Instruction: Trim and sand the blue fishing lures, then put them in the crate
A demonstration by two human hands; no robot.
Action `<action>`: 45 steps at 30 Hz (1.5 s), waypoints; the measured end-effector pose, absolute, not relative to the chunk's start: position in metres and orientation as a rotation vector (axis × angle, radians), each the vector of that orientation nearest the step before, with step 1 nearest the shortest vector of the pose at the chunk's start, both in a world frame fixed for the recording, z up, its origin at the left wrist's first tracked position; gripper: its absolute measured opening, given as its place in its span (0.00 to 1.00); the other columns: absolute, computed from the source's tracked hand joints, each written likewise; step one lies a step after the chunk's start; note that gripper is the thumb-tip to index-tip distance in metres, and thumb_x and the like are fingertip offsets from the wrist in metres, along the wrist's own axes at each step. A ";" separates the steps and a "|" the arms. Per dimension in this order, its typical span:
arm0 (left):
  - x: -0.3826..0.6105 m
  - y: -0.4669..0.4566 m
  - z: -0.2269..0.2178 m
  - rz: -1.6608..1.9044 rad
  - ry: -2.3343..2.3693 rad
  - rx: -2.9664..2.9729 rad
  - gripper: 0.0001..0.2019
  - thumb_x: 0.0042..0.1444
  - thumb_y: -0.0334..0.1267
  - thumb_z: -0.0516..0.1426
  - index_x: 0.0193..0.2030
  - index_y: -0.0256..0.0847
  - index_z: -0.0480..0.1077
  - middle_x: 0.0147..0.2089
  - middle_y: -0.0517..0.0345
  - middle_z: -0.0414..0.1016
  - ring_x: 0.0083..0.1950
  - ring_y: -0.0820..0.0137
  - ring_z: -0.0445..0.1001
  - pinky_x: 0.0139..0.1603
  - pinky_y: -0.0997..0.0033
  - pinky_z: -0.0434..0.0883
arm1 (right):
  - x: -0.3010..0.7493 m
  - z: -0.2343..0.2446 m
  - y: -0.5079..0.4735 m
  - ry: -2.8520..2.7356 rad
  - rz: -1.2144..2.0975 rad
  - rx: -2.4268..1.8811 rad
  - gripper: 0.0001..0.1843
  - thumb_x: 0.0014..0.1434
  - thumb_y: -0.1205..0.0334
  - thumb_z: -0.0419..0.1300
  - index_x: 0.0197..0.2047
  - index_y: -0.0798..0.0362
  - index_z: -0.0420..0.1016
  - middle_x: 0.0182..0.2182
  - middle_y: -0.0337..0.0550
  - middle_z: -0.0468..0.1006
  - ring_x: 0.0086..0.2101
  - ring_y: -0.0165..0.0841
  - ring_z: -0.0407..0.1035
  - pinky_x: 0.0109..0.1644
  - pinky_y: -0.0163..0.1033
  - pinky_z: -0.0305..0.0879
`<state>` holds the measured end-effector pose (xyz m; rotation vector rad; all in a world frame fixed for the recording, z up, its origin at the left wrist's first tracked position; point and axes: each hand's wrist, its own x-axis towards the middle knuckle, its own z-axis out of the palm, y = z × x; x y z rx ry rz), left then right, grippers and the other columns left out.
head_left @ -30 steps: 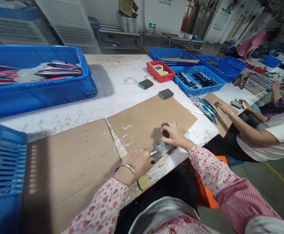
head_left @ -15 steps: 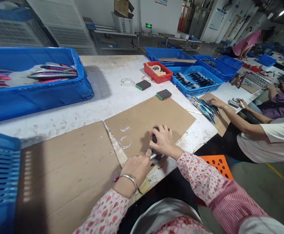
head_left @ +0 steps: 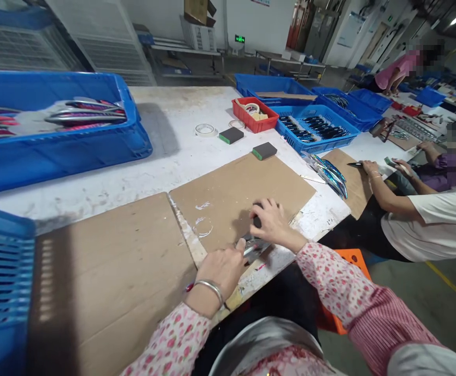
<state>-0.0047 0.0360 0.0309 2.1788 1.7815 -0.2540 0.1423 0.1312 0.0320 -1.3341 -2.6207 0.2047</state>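
Observation:
My left hand (head_left: 223, 267), a silver bangle at its wrist, is closed on a shiny silver fishing lure (head_left: 256, 247) at the near edge of the cardboard sheet (head_left: 235, 190). Its thumb lies along the lure's top, and part of the lure is hidden under the fingers. Curled over a dark sanding block (head_left: 257, 215), my right hand (head_left: 271, 222) is just above and right of the left thumb, at the lure. Two similar grey blocks with green sides, a left one (head_left: 231, 136) and a right one (head_left: 264, 151), lie beyond the cardboard.
A blue crate (head_left: 74, 156) of pink and silver lures stands at the left. Back right are a red tray (head_left: 265, 123) with tape rolls and a blue basket (head_left: 322, 146) of dark lures. Beside blue lures (head_left: 329, 175), a co-worker's hand (head_left: 370, 167) holds a dark piece.
My right hand has slid slightly right with the sanding block, uncovering more of the lure. My left hand keeps its grip. The co-worker's hands have moved right, away from the blue lures.

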 end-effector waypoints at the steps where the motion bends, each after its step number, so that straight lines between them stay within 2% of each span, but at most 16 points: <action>1: -0.005 0.036 0.030 -0.244 1.781 2.179 0.18 0.62 0.42 0.47 0.56 0.37 0.61 0.39 0.44 0.76 0.38 0.56 0.78 0.36 0.60 0.72 | 0.146 0.033 0.132 -2.635 0.218 -1.354 0.10 0.53 0.58 0.59 0.40 0.49 0.71 0.50 0.45 0.66 0.49 0.41 0.56 0.48 0.46 0.54; 5: -0.005 0.036 0.027 -0.264 1.787 2.179 0.17 0.62 0.42 0.47 0.55 0.37 0.62 0.39 0.44 0.75 0.39 0.57 0.78 0.37 0.62 0.71 | 0.132 0.034 0.130 -2.596 0.154 -1.436 0.10 0.53 0.58 0.59 0.40 0.49 0.71 0.49 0.46 0.66 0.49 0.42 0.56 0.48 0.48 0.53; 8: -0.005 0.034 0.029 -0.281 1.825 2.179 0.16 0.63 0.41 0.45 0.53 0.36 0.62 0.38 0.45 0.75 0.38 0.58 0.78 0.37 0.64 0.71 | 0.117 0.030 0.129 -2.628 0.161 -1.331 0.10 0.53 0.58 0.59 0.40 0.49 0.71 0.49 0.46 0.66 0.49 0.42 0.55 0.49 0.48 0.53; 13: -0.005 0.032 0.032 -0.240 1.794 2.177 0.18 0.62 0.42 0.46 0.56 0.38 0.61 0.39 0.45 0.75 0.39 0.57 0.78 0.37 0.62 0.71 | 0.156 0.027 0.134 -2.554 0.245 -1.374 0.10 0.54 0.58 0.59 0.40 0.49 0.70 0.50 0.44 0.66 0.49 0.41 0.56 0.48 0.46 0.55; 17: -0.005 0.033 0.031 -0.248 1.786 2.201 0.19 0.62 0.39 0.46 0.58 0.37 0.61 0.40 0.43 0.75 0.39 0.56 0.77 0.37 0.61 0.71 | 0.155 0.029 0.128 -2.537 0.167 -1.426 0.09 0.52 0.59 0.60 0.38 0.50 0.71 0.50 0.47 0.66 0.49 0.43 0.56 0.49 0.48 0.53; 23: -0.001 0.029 0.034 -0.289 1.860 2.161 0.16 0.63 0.38 0.44 0.52 0.34 0.64 0.39 0.43 0.75 0.40 0.55 0.77 0.37 0.62 0.71 | 0.120 0.023 0.124 -2.496 0.110 -1.197 0.12 0.54 0.56 0.59 0.43 0.49 0.71 0.55 0.47 0.63 0.54 0.44 0.51 0.55 0.50 0.50; 25: 0.000 0.027 0.035 -0.256 1.873 2.118 0.15 0.63 0.38 0.45 0.51 0.34 0.63 0.41 0.43 0.75 0.41 0.54 0.77 0.37 0.62 0.70 | 0.143 0.018 0.135 -2.403 0.095 -1.266 0.13 0.53 0.57 0.60 0.43 0.50 0.72 0.54 0.47 0.64 0.55 0.44 0.51 0.55 0.49 0.51; 28: -0.001 0.024 0.033 -0.142 1.849 2.037 0.14 0.63 0.36 0.44 0.50 0.35 0.63 0.43 0.44 0.74 0.42 0.55 0.77 0.37 0.62 0.70 | 0.186 0.016 0.157 -2.127 0.137 -1.571 0.10 0.52 0.61 0.59 0.39 0.53 0.73 0.48 0.49 0.67 0.50 0.44 0.57 0.53 0.49 0.54; 31: 0.000 0.022 0.030 -0.040 1.802 1.967 0.15 0.62 0.35 0.44 0.53 0.34 0.60 0.46 0.42 0.73 0.44 0.58 0.76 0.41 0.62 0.70 | 0.198 0.018 0.167 -1.902 0.184 -1.603 0.11 0.51 0.61 0.59 0.40 0.53 0.72 0.46 0.48 0.67 0.48 0.41 0.59 0.52 0.46 0.57; 34: 0.005 0.023 0.027 -0.019 1.783 1.944 0.19 0.61 0.36 0.46 0.58 0.33 0.55 0.51 0.40 0.71 0.47 0.59 0.76 0.44 0.64 0.70 | 0.173 0.019 0.155 -1.983 0.229 -1.502 0.14 0.52 0.55 0.61 0.41 0.51 0.72 0.48 0.47 0.66 0.50 0.42 0.58 0.53 0.47 0.57; 38: 0.019 0.025 0.025 -0.177 1.838 1.875 0.24 0.62 0.35 0.45 0.63 0.29 0.49 0.47 0.39 0.73 0.45 0.59 0.77 0.42 0.64 0.70 | 0.133 0.019 0.122 -2.210 0.261 -1.469 0.20 0.53 0.46 0.62 0.44 0.48 0.71 0.53 0.48 0.63 0.52 0.45 0.54 0.52 0.51 0.55; 42: 0.028 0.024 0.019 -0.268 1.936 1.841 0.25 0.63 0.35 0.45 0.65 0.28 0.47 0.49 0.37 0.71 0.45 0.59 0.77 0.42 0.63 0.71 | 0.127 0.022 0.116 -2.332 0.203 -1.367 0.15 0.54 0.51 0.60 0.43 0.47 0.71 0.54 0.46 0.62 0.53 0.44 0.53 0.52 0.50 0.54; 45: 0.029 0.024 0.015 -0.257 1.969 1.816 0.26 0.64 0.37 0.45 0.66 0.30 0.46 0.49 0.39 0.71 0.45 0.59 0.77 0.41 0.64 0.71 | 0.132 0.024 0.128 -2.308 0.171 -1.418 0.14 0.54 0.54 0.60 0.43 0.47 0.71 0.53 0.46 0.63 0.52 0.44 0.54 0.51 0.49 0.54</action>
